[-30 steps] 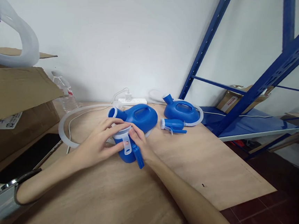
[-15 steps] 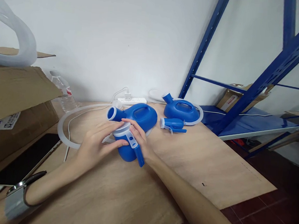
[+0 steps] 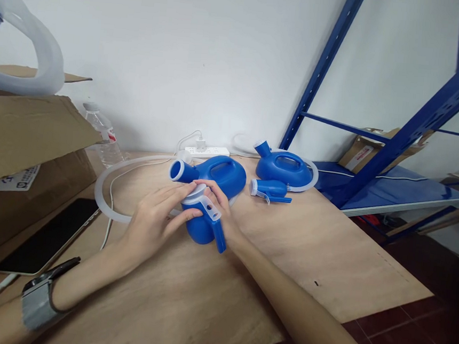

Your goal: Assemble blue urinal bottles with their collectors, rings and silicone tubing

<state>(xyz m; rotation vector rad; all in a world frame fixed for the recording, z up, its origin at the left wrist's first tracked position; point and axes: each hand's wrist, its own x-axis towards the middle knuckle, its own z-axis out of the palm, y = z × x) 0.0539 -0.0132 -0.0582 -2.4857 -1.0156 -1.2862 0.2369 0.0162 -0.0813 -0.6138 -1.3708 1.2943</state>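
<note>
A small blue bottle [image 3: 200, 230] with a white cap [image 3: 195, 195] and a blue handle is held between my hands at the middle of the table. My left hand [image 3: 157, 216] grips its left side, thumb on the body and fingertips on the cap. My right hand [image 3: 226, 214] wraps its right side, with fingers at the cap near the perforated white strap [image 3: 211, 210]. Right behind lies a large blue container [image 3: 227, 178] with an open round mouth and a loop handle. A translucent hose [image 3: 102, 182] curves out to the left.
Another blue container [image 3: 284, 169] and a small capped blue bottle [image 3: 270, 188] sit back right, joined by a hose. At left are a cardboard box [image 3: 35, 139], a phone [image 3: 49, 236] and a plastic bottle [image 3: 106, 140]. A power strip [image 3: 207, 152] lies by the wall; blue shelving [image 3: 404, 190] stands right.
The view has shifted slightly, so the scene sits a little further right. The white strap stands more raised off the small bottle beside my right fingers. Both hands keep their hold.
</note>
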